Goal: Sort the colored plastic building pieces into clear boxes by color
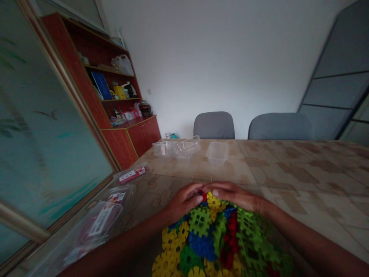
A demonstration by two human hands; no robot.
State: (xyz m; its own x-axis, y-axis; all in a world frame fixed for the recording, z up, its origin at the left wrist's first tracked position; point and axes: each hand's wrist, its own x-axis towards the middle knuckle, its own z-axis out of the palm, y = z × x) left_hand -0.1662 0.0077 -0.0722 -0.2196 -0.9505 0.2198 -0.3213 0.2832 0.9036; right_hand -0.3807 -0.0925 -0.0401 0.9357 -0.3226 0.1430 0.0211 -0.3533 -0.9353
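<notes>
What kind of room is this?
Probably an office or meeting room: two grey chairs at a long table, a wooden shelf unit and a frosted glass partition.

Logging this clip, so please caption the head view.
Two hands, left and right, cupped at the far edge of a colorful toy pile.

Table (pixel 288 169): surface beige with brown patches. Pile of plastic pieces (pixel 201 246), colours yellow, green, blue and red, heaped at 6 o'clock. Taken from the pile: 1 clear open container (pixel 217 151) at 12 o'clock, standing apart; further clear containers (pixel 164 149), close together, at 11 o'clock; clear plastic packaging (pixel 105 215) with red-and-white labels, partly overlapping, between 9 and 10 o'clock.
</notes>
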